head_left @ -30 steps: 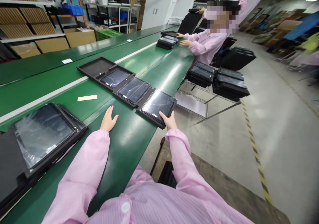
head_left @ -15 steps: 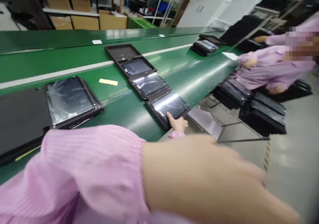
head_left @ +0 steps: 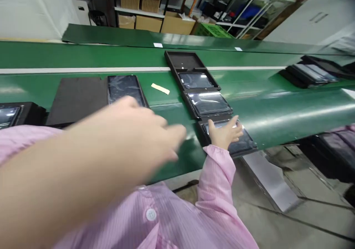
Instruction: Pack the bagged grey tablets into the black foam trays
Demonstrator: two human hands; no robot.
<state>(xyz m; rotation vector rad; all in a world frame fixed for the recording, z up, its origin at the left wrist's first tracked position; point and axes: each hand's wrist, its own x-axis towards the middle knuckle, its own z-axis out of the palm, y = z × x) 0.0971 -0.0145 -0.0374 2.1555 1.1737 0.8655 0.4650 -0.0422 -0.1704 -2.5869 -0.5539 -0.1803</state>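
My right hand (head_left: 226, 132) is over the nearest of several film-covered, tablet-like screens (head_left: 242, 142) in a row of black trays. Its fingers are spread, and I cannot tell whether they touch the screen. My left hand (head_left: 138, 134) crosses large and smeared in front of the camera, above the belt; whether its fingers grip anything does not show. Behind it a screen in clear film (head_left: 123, 88) is partly hidden, beside a flat dark grey slab (head_left: 80, 95). Further up the row sit another glossy screen (head_left: 209, 103), a smaller-looking screen (head_left: 195, 81) and a tray without a screen (head_left: 185, 60).
A green conveyor belt (head_left: 116, 58) with a white line runs across. On it lie a yellowish strip (head_left: 160, 89) and, at right, stacked dark trays with screens (head_left: 310, 71). Another screen (head_left: 8, 116) is at far left. A grey panel (head_left: 270, 178) stands below the belt's edge.
The view has swung left. My left hand has moved from the lower right back across to the left. My right hand has shifted from the front tray's near edge to over its screen, fingers spread.
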